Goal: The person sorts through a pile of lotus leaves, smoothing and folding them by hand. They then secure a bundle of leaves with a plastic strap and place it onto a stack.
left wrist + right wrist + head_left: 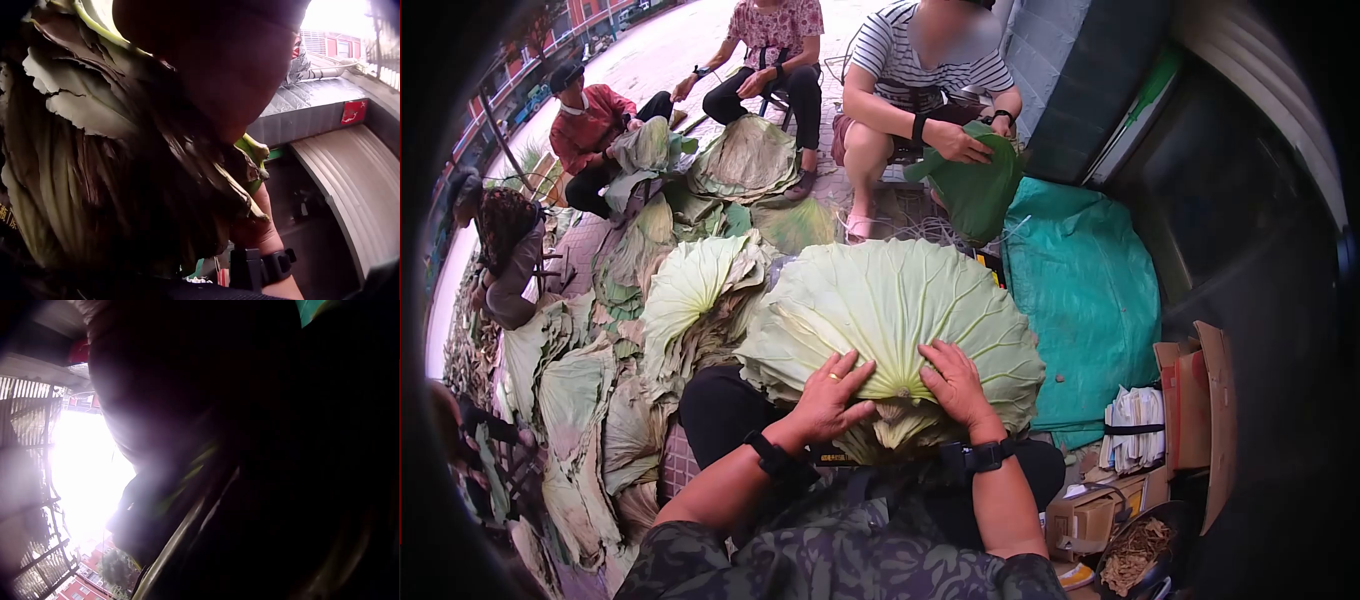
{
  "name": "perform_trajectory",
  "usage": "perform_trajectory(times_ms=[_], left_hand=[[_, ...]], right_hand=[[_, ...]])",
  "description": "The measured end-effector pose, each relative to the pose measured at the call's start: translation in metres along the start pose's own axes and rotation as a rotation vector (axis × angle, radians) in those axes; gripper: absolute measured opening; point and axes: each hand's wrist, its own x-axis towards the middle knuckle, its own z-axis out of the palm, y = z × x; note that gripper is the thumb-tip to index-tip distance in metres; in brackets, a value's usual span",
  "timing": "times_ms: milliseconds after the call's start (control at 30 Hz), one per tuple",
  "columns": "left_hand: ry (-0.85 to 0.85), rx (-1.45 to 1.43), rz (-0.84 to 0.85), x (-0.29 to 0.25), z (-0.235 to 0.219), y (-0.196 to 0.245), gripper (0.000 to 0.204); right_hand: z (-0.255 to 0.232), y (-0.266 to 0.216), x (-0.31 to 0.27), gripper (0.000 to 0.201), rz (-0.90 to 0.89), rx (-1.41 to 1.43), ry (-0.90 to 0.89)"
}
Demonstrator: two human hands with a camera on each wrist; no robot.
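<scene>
A thick stack of lotus leaves [890, 300] lies over the person's lap in the head view, its pale green top leaf showing veins that fan out from the stem end. The left hand [830, 402] rests on the near left of this top leaf, its fingers spread and a ring on one. On the near right, the right hand [956, 388] lies with its fingers reaching forward on the leaf. Brown, crumpled layers and cut stems show at the stack's near edge in the left wrist view. The right wrist view is mostly dark.
More lotus leaves [575, 400] lie in heaps on the left. Opposite sits a person in a striped shirt [885, 60] with a green leaf [980, 190]; several other people sit farther left. A green tarp [1085, 290], cardboard boxes [1190, 410] and a paper bundle [1135, 425] are on the right.
</scene>
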Motion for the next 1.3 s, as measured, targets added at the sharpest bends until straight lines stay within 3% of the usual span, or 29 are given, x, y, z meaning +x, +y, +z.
perform_trajectory(times_ms=[267, 433, 533, 567, 600, 667, 800, 900, 967, 1000, 1067, 1167, 1300], left_hand=[[0.036, 0.01, 0.039, 0.0, 0.005, -0.005, 0.063], [-0.004, 0.003, 0.028, 0.006, -0.022, 0.0, 0.056], [0.031, -0.061, 0.052, 0.01, -0.026, -0.009, 0.048], [0.034, -0.052, 0.056, 0.011, -0.027, -0.01, 0.046], [0.037, -0.042, 0.06, 0.012, -0.027, -0.011, 0.045], [0.061, -0.046, 0.078, 0.012, -0.023, -0.013, 0.044], [0.114, -0.082, 0.105, 0.01, -0.013, -0.018, 0.045], [0.136, -0.088, 0.108, 0.009, -0.012, -0.018, 0.045], [0.149, -0.082, 0.114, 0.008, -0.012, -0.018, 0.046], [0.151, -0.077, 0.128, 0.007, -0.012, -0.018, 0.046], [0.157, -0.079, 0.119, 0.007, -0.014, -0.018, 0.046], [0.127, -0.105, 0.103, 0.006, -0.016, -0.019, 0.045], [0.194, -0.207, 0.057, 0.015, -0.022, -0.023, 0.035]], right_hand=[[-0.022, -0.029, 0.003, 0.052, -0.08, 0.077, 0.05], [-0.013, -0.029, 0.0, 0.051, -0.105, 0.06, 0.003], [-0.034, -0.051, 0.003, 0.053, 0.046, 0.085, 0.005], [-0.038, -0.057, 0.008, 0.051, 0.0, 0.057, 0.115], [-0.043, -0.064, 0.015, 0.051, 0.001, 0.048, 0.107], [-0.052, -0.079, 0.035, 0.052, -0.195, -0.143, 0.339], [-0.06, -0.097, 0.099, 0.061, -0.295, -0.416, 0.399], [-0.054, -0.101, 0.145, 0.067, -0.179, -0.57, 0.44], [-0.048, -0.108, 0.165, 0.062, 0.085, -0.691, 0.337], [-0.044, -0.101, 0.175, 0.062, 0.072, -0.69, 0.33], [-0.041, -0.076, 0.192, 0.035, 0.276, -0.756, 0.238], [-0.047, -0.061, 0.192, 0.021, 0.257, -0.761, 0.238], [-0.057, -0.056, 0.174, 0.018, 0.19, -0.737, 0.285]])
